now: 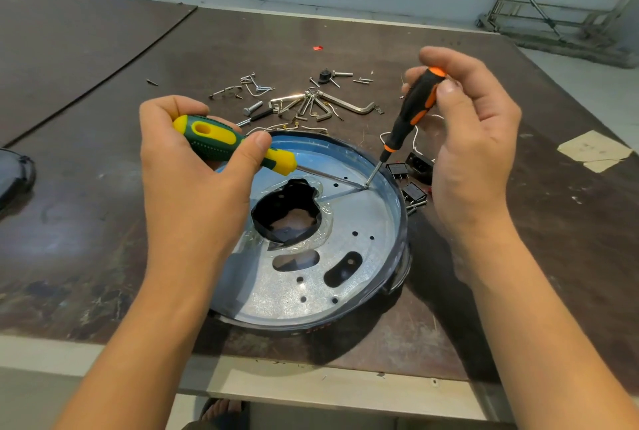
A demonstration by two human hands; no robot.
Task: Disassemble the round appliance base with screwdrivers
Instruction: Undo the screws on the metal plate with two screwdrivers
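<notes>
Metal base [345, 222] near table edge [345, 377] — hands [193, 184] [473, 153] gripping screwdrivers [221, 139] [415, 108].

Left grip [193, 166] and its forearm cover the left rim of the round base [363, 222]; its thumb hides part of the green-yellow screwdriver [214, 139] handle. That tip and the orange-black screwdriver [411, 111] tip meet at one spot by the far rim. The fastener there is too small to tell. Right grip [473, 139] hides part of the black connector parts [416, 161] and white wire [382, 137]. Dark rounded object [17, 173] is cut by the left edge, metal frame [553, 14] by the top-right corner, foot [221, 409] by the bottom edge. Red scrap [317, 47]: can't ID. Red print on the base's near rim is unreadable.
</notes>
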